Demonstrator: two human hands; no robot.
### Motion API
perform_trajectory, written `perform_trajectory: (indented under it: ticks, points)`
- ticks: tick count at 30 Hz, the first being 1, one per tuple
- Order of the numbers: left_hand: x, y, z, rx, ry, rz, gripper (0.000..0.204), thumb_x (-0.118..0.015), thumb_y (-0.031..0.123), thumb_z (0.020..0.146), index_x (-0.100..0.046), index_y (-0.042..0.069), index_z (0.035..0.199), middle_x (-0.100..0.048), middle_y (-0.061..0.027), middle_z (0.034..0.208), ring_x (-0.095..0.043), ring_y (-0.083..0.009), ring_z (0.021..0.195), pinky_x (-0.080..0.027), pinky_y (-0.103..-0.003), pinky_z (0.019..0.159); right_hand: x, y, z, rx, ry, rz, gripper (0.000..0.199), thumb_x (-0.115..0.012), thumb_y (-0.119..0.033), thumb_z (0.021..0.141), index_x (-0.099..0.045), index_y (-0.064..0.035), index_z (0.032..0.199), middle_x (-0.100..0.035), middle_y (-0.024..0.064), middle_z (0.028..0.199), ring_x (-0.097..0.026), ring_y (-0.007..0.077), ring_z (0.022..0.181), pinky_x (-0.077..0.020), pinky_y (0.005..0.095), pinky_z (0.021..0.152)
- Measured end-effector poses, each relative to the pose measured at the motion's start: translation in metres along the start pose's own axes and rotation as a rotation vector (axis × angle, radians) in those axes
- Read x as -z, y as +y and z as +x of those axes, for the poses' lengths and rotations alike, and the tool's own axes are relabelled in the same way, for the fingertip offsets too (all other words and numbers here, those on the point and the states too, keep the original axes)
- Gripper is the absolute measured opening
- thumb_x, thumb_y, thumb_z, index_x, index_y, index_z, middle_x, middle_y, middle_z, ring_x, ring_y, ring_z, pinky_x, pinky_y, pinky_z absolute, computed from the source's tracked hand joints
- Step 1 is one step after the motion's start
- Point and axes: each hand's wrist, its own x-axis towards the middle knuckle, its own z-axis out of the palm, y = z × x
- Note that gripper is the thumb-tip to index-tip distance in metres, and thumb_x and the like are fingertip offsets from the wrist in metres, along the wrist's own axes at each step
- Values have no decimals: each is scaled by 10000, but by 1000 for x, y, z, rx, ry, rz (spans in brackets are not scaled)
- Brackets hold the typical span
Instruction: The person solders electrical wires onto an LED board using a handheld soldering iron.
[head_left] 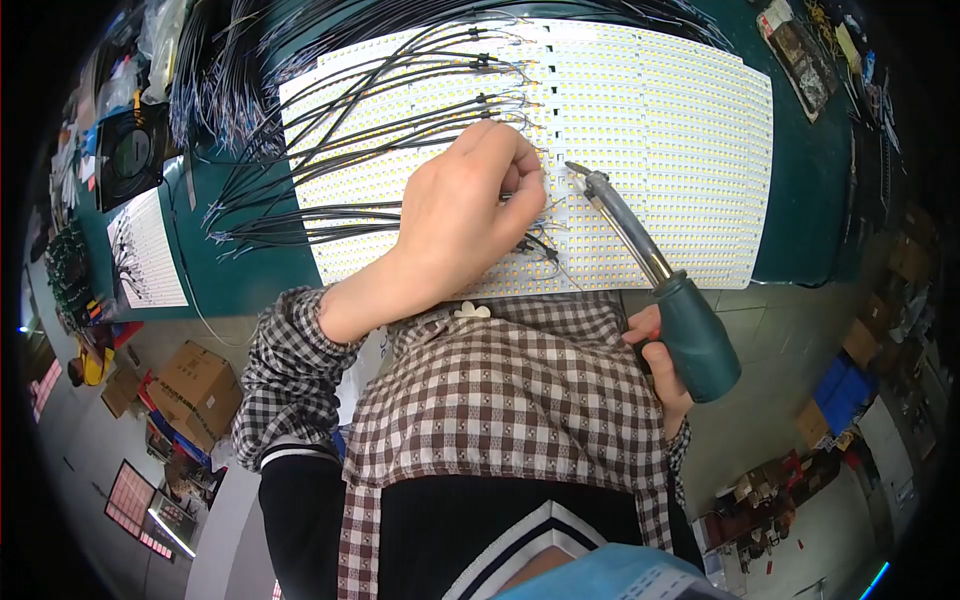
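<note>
A large white panel of LED strips (690, 165), dotted with small yellow chips, lies across the green table. Black cables (345, 118) run over its left half, their thin wire ends reaching the middle column of pads. My left hand (465, 205) is over these ends, thumb and fingers pinched together; what they grip is hidden. My right hand (660, 360) is closed around the green handle of a soldering iron (645, 245). The iron slants up and left, and its tip is close to the pads just right of my left fingertips. Whether it touches them I cannot tell.
Bundles of black cables (215, 85) lie at the table's far left, near a black fan (130, 155). A smaller white LED panel (148, 250) is on the left. At the far right lies a dark, worn block (800, 70). Cardboard boxes (195, 395) stand on the floor.
</note>
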Motion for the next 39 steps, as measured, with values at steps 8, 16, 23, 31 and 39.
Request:
perform_trajectory:
  ticks: [8,16,23,31,39]
  points:
    - [-1,-25,-21,-742,388,453,229,-732,175,707,-610,120,893,-570,2,913,-557,-191,819,-399,-350,731,0,-20,5,-68,36,-19,435,-578,-350,914,-552,74,1007,-597,165,899,-613,214,752,-499,325,697]
    - [9,-19,-17,-674,225,320,169,-710,135,753,-609,100,884,-591,-35,795,-577,-220,705,-431,-330,588,3,-14,6,56,71,-8,431,-598,-333,899,-550,86,987,-584,171,891,-610,212,703,-505,303,632]
    - [12,-10,-12,-364,97,12,81,-649,82,790,-607,41,846,-591,-93,764,-603,-259,686,-482,-342,602,6,-4,1,130,145,39,433,-631,-312,873,-553,100,983,-584,178,876,-608,211,660,-505,296,617]
    - [5,-8,0,-323,101,-2,91,-637,94,775,-623,27,835,-618,-91,771,-623,-213,701,-497,-311,629,9,0,-2,134,136,45,476,-632,-318,866,-537,119,1030,-594,216,921,-611,214,652,-505,283,588]
    - [5,-13,10,-226,61,-56,96,-661,123,724,-646,46,779,-624,-63,761,-620,-170,673,-491,-287,621,8,4,-7,22,119,145,550,-704,-386,826,-556,52,1124,-599,173,1046,-612,177,774,-528,279,656]
